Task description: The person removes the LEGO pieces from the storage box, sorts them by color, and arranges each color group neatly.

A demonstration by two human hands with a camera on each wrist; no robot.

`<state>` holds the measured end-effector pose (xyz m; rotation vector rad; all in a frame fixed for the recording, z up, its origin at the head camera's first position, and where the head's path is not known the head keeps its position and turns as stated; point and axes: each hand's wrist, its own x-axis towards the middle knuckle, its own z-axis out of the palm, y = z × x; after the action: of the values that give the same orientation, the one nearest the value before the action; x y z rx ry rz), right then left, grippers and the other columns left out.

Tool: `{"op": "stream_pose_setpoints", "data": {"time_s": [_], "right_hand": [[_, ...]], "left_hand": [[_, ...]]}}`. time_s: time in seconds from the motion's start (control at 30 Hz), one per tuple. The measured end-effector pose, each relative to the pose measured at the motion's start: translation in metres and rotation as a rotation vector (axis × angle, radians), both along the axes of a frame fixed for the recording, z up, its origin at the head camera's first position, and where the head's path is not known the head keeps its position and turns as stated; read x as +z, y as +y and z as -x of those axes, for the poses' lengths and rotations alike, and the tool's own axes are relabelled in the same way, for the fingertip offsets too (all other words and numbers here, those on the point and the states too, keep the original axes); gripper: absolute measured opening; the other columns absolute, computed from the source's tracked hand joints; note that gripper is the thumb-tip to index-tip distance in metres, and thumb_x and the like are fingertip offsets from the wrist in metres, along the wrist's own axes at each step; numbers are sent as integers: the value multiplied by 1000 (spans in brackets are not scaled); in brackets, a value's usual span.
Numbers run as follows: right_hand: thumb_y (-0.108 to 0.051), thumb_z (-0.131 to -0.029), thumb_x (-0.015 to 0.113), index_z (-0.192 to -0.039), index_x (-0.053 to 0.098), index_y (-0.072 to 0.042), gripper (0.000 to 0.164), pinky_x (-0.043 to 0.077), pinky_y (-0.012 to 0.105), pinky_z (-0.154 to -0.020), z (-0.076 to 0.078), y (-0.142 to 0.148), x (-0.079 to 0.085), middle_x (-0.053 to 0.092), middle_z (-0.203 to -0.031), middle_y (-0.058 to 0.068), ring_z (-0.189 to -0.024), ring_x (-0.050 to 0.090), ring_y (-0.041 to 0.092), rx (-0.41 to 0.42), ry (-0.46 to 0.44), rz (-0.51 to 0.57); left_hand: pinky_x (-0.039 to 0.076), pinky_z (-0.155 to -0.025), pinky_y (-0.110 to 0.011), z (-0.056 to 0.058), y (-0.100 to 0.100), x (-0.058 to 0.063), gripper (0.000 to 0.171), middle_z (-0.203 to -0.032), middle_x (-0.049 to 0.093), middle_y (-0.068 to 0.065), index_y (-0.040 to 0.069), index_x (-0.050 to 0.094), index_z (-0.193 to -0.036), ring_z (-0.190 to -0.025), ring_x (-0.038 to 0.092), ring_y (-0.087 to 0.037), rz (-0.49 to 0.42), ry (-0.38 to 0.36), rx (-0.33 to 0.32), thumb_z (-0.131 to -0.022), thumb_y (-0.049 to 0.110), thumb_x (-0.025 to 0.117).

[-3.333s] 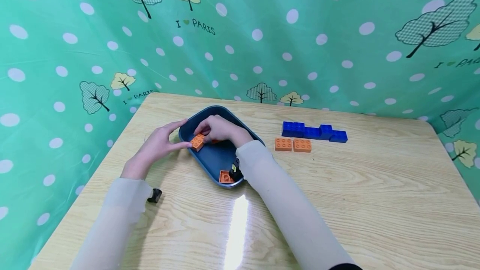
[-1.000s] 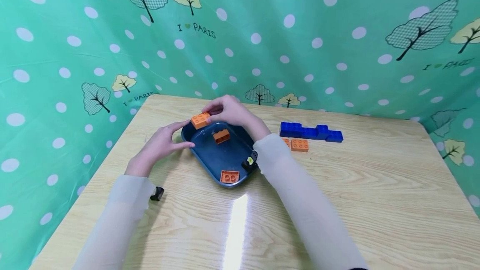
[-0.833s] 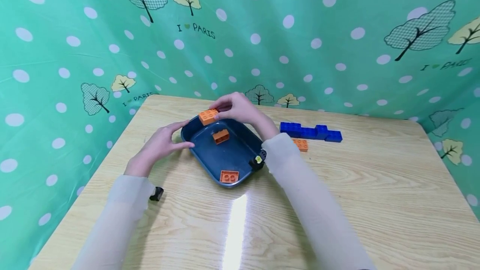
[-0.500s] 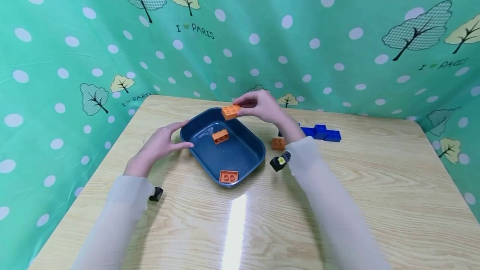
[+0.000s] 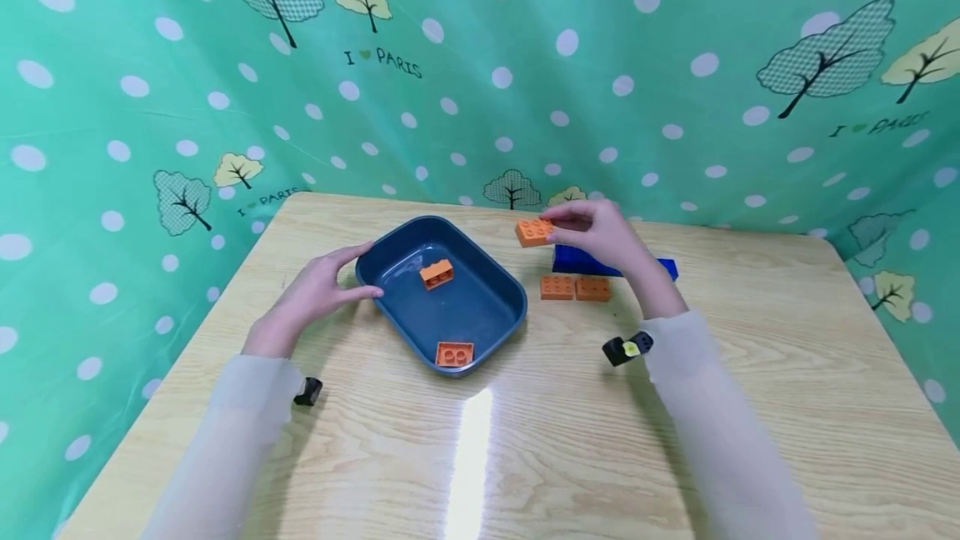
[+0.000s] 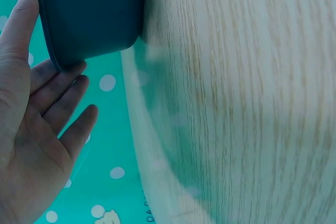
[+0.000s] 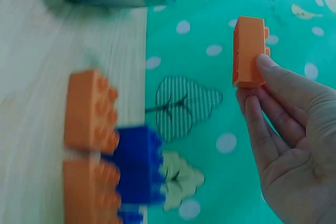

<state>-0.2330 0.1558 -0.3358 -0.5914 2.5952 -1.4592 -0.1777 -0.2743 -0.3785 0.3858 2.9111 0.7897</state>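
Note:
Up in the air in the head view, my right hand [image 5: 600, 233] pinches an orange toy building brick [image 5: 534, 232] between thumb and fingers. The right wrist view shows this brick [image 7: 249, 51] from its side, studs facing right. My left hand [image 5: 311, 300] rests at the left corner of a dark blue tray [image 5: 498, 315], thumb and fingers spread along its rim. In the left wrist view its fingers [image 6: 63, 90] are mostly straight against the tray's outside. Inside the tray lie two orange bricks, one [image 5: 437, 273] on its side and another [image 5: 454, 354] with its hollow underside up.
Right of the tray, two orange bricks [image 5: 557, 287] stand side by side, studs up. Behind them runs a row of blue bricks [image 5: 577, 261], partly hidden by my right hand. A green patterned curtain [image 5: 465, 65] hangs along the table's back edge.
My right hand has lifted an orange brick out of the tray and carried it right, beyond the tray's rim, towards the blue row. My left hand has stayed at the tray's corner.

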Motion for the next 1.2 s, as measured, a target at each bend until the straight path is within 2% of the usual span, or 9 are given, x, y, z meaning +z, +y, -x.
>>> {"op": "stream_pose_setpoints", "data": {"time_s": [0.17, 0.37, 0.43, 0.5, 0.6, 0.67, 0.77, 0.97, 1.2], "right_hand": [[-25, -91, 74, -126, 68, -7, 40, 55, 10, -86, -14, 28, -7, 67, -130, 15, -115, 68, 26, -76, -24, -53], [-25, -92, 73, -127, 67, -5, 41, 52, 4, -84, -30, 57, -15, 65, -132, 17, -118, 65, 30, -118, -25, -88], [-23, -92, 73, -126, 68, -4, 40, 52, 4, -84, -35, 65, -18, 66, -131, 18, -115, 68, 24, -129, -18, -94], [-22, -92, 73, -125, 68, -4, 38, 52, 4, -83, -37, 74, -22, 67, -129, 18, -109, 69, 10, -145, -15, -108], [-23, -91, 74, -125, 69, -5, 38, 52, 3, -83, -40, 86, -29, 67, -129, 18, -99, 64, -10, -171, -20, -126], [-23, -90, 75, -125, 69, -5, 39, 52, 3, -83, -43, 93, -33, 67, -130, 18, -96, 60, -16, -186, -33, -138], [-24, -90, 76, -126, 68, -6, 41, 52, 4, -83, -48, 102, -37, 65, -132, 18, -98, 61, -15, -218, -76, -152], [-24, -90, 76, -128, 66, -6, 43, 52, 5, -84, -55, 115, -44, 65, -133, 18, -109, 68, 5, -242, -131, -177], [-20, -92, 73, -128, 66, -4, 40, 54, 7, -81, -56, 121, -54, 64, -133, 21, -93, 61, -16, -227, -150, -185]], "left_hand": [[35, -117, -61, 1, -1, -1, 89, -157, 39, -21, 12, 35, -155, -143, 36, -46, 4, -1, 1, -85, 51, 74], [34, -117, -61, 0, -1, 0, 89, -157, 39, -22, 12, 35, -156, -143, 36, -46, 6, -7, 5, -85, 52, 73], [35, -117, -61, 0, -1, 0, 89, -157, 39, -22, 13, 35, -155, -143, 37, -46, 6, -7, 6, -85, 52, 73], [35, -117, -61, -1, -1, 0, 89, -157, 39, -22, 12, 36, -155, -143, 37, -46, 6, -5, 5, -85, 52, 73], [35, -117, -61, -1, -1, 0, 89, -156, 40, -22, 12, 36, -155, -143, 37, -46, 8, -4, 5, -85, 52, 73], [35, -117, -61, -1, -1, 0, 89, -156, 40, -22, 12, 36, -155, -143, 37, -46, 10, -3, 4, -86, 53, 73], [35, -117, -61, 0, -1, 1, 89, -156, 40, -22, 12, 36, -155, -143, 37, -46, 12, -1, 4, -86, 52, 73], [35, -117, -61, 0, -1, 1, 88, -156, 40, -22, 12, 36, -155, -143, 38, -46, 17, 4, -1, -86, 53, 73], [36, -116, -61, 0, -1, 0, 88, -156, 40, -22, 11, 37, -155, -140, 42, -46, 11, 8, -5, -86, 51, 74]]}}
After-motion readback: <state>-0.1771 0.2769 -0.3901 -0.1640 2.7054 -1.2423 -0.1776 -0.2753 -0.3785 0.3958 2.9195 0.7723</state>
